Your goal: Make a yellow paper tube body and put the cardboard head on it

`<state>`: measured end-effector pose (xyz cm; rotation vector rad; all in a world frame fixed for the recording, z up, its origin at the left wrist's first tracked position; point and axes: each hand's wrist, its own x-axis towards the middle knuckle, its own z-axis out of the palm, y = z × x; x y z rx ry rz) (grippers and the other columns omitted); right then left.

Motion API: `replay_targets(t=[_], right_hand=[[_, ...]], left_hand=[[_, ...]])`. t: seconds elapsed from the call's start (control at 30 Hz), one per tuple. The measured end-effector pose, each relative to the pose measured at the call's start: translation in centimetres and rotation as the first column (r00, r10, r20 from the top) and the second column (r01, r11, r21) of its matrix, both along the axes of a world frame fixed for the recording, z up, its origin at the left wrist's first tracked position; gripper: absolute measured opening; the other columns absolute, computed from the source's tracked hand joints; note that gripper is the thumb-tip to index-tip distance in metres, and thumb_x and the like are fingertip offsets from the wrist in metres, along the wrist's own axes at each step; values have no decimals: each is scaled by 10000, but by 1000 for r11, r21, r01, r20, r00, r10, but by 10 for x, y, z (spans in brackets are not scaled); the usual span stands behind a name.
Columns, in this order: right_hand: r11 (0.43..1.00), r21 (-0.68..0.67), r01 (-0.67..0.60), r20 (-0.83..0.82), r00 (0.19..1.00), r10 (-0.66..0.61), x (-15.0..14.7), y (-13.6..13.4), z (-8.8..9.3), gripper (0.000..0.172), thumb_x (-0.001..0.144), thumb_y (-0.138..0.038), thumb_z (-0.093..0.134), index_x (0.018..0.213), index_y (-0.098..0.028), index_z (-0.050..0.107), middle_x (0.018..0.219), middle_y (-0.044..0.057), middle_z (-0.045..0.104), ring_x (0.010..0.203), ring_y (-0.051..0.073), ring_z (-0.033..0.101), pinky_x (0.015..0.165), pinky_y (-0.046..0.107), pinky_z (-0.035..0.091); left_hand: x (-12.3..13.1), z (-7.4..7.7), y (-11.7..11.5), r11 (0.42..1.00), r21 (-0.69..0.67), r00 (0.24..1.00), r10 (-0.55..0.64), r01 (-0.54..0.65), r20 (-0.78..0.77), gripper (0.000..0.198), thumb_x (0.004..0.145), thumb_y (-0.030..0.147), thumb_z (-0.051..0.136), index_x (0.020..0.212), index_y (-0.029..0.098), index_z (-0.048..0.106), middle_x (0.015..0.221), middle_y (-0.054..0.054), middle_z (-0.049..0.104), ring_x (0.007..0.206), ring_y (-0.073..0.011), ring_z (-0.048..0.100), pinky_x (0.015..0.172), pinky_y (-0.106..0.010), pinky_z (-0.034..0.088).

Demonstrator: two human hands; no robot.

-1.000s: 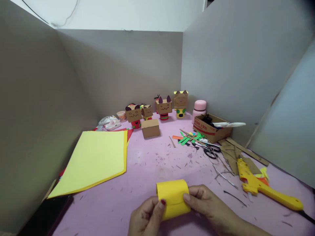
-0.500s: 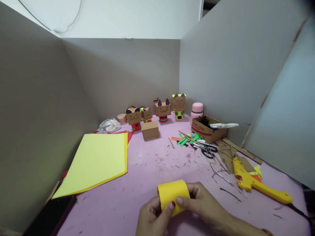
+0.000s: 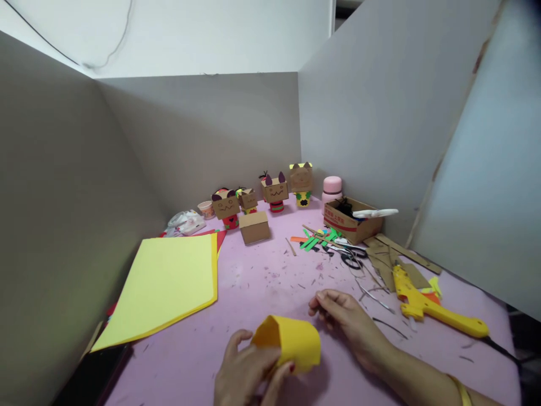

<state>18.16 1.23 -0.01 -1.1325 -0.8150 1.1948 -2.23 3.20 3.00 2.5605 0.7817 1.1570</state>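
A rolled yellow paper tube (image 3: 298, 344) lies on its side low over the table, its hollow end facing left. My left hand (image 3: 249, 366) grips it at that end, the fingers partly in the opening and the thumb along the outside. To the right of the tube, apart from it, is my right hand (image 3: 349, 327). Its fingers are loosely bent, and I see nothing held in them. Farther right, past that hand, a yellow glue gun (image 3: 439, 310) rests on the table.
Yellow paper sheets (image 3: 164, 287) lie at the left above a dark phone (image 3: 95, 375). A small cardboard box (image 3: 254, 229) stands before several box-headed figures (image 3: 275, 190). At right are scissors (image 3: 351, 259), green paper scraps (image 3: 313, 242), a carton (image 3: 344, 223) and a pink bottle (image 3: 332, 185).
My right hand has let go of the yellow tube and moved up and right. The tube has turned in my left hand, showing its hollow end. The view has shifted slightly.
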Motion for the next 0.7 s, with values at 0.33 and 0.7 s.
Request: replay_targets(t=[0.33,0.7], right_hand=[[991,19,-131,81,988,129,-11,-12,-2,450,835,-546,464,901,-138,641,793,48,616,733,174,544,691,299,406],[942,88,-324,424,868,259,-6,-25,18,288,776,-317,596,1044,-213,611,1009,54,612,933,227,554,815,320,420]], left_hand=[[22,-34,-20,983,-182,986,18,12,167,756,660,506,663,1317,288,360,1391,-128,372,1247,-326,363,970,-474,354],[36,-69,-30,807,-579,979,8,114,205,907,769,410,579,1406,274,-52,1451,-152,251,1266,-296,355,1010,-455,343]])
